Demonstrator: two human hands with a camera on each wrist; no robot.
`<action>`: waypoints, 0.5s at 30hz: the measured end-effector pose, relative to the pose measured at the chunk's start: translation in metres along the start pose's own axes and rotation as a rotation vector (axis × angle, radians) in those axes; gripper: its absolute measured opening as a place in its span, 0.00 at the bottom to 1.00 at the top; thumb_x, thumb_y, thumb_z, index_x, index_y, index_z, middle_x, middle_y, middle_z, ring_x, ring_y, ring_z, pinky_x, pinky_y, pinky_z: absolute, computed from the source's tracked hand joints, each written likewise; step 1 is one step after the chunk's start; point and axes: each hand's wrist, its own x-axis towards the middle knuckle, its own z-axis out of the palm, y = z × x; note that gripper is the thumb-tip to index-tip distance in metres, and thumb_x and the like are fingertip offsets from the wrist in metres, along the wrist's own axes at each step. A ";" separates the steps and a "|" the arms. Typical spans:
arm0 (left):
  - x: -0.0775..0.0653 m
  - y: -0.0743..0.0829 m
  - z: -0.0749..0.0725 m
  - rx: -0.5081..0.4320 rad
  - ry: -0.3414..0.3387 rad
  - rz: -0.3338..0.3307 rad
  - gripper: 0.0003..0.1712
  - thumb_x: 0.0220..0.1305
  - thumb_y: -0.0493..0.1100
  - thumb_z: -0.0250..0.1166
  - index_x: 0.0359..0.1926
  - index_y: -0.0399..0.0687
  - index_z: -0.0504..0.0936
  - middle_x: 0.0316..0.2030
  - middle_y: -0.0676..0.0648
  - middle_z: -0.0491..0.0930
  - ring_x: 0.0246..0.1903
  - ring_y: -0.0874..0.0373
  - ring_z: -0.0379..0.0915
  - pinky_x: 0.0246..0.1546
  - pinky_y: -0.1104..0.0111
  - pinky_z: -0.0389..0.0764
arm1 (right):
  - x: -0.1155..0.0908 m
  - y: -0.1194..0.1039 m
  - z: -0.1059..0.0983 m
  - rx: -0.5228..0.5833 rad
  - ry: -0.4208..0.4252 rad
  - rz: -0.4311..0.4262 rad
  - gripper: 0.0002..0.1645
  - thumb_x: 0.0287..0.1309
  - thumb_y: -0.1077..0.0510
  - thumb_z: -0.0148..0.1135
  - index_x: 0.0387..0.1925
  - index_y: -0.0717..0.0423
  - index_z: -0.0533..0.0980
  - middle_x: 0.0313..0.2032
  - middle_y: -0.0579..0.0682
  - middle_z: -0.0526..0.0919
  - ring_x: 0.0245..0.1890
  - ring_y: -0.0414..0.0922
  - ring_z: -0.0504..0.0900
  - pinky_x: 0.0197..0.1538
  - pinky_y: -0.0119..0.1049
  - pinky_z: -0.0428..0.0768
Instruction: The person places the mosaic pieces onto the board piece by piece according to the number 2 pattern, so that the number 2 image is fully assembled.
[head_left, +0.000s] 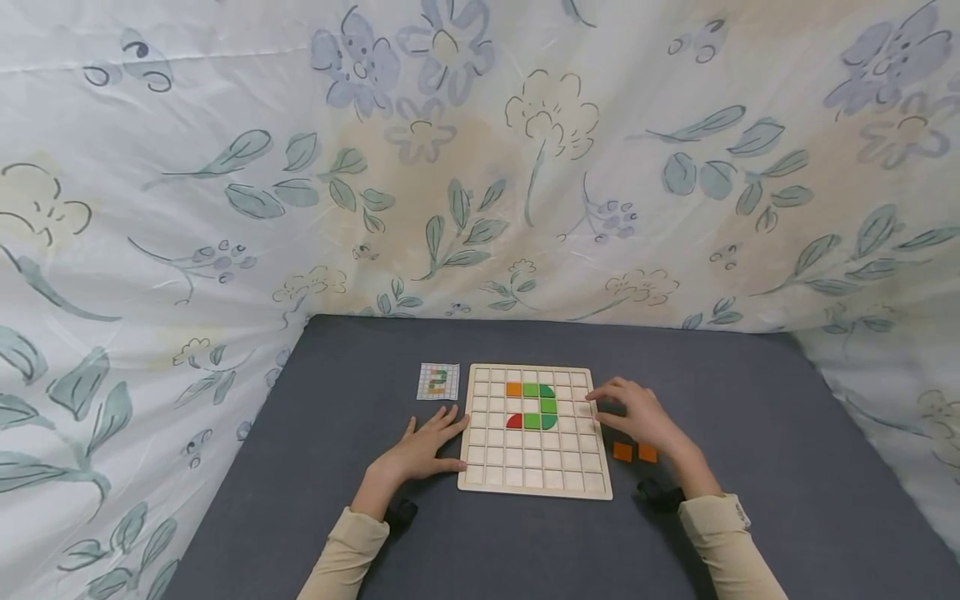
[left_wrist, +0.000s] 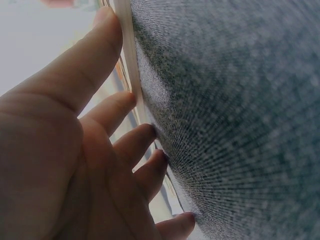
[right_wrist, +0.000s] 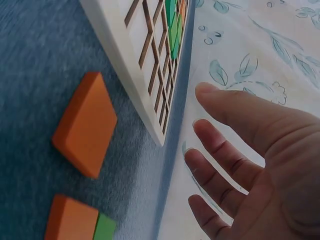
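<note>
A pale wooden grid board (head_left: pixel 534 459) lies flat on the dark cloth, with several coloured tiles set in its upper squares. These include an orange square (head_left: pixel 513 389), green squares (head_left: pixel 548 406), green rounded corners (head_left: pixel 547 391) and a red rounded piece (head_left: pixel 514 422). My left hand (head_left: pixel 415 447) rests against the board's left edge, its thumb and fingertips touching the rim. Beside the right edge is my right hand (head_left: pixel 642 415), fingers loosely bent and apart, holding nothing in the right wrist view. Two orange tiles (head_left: pixel 622 452) lie just below it.
A small pattern card (head_left: pixel 438 382) with a coloured figure lies left of the board's top corner. In the right wrist view a green piece (right_wrist: pixel 104 227) adjoins the lower orange tile (right_wrist: pixel 72 218). Floral fabric (head_left: pixel 450 208) hangs behind and at both sides.
</note>
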 end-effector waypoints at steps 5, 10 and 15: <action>0.000 0.000 0.000 -0.001 -0.002 -0.008 0.45 0.57 0.60 0.62 0.71 0.56 0.55 0.71 0.43 0.47 0.71 0.45 0.37 0.63 0.36 0.35 | -0.005 0.005 -0.004 -0.001 -0.001 0.004 0.17 0.52 0.59 0.67 0.46 0.51 0.80 0.43 0.49 0.77 0.41 0.52 0.74 0.43 0.50 0.62; 0.000 0.000 0.000 -0.002 -0.007 -0.007 0.45 0.57 0.61 0.62 0.71 0.56 0.54 0.71 0.43 0.47 0.71 0.46 0.36 0.63 0.36 0.35 | -0.012 0.013 -0.007 -0.017 -0.010 0.027 0.17 0.52 0.59 0.67 0.46 0.49 0.80 0.42 0.48 0.77 0.41 0.51 0.74 0.41 0.47 0.63; 0.001 0.000 0.000 -0.001 -0.005 -0.005 0.45 0.57 0.61 0.61 0.71 0.56 0.54 0.72 0.44 0.47 0.71 0.46 0.36 0.63 0.36 0.34 | -0.019 0.021 -0.012 -0.018 -0.030 0.036 0.17 0.53 0.57 0.66 0.47 0.47 0.80 0.42 0.50 0.77 0.41 0.50 0.74 0.40 0.44 0.62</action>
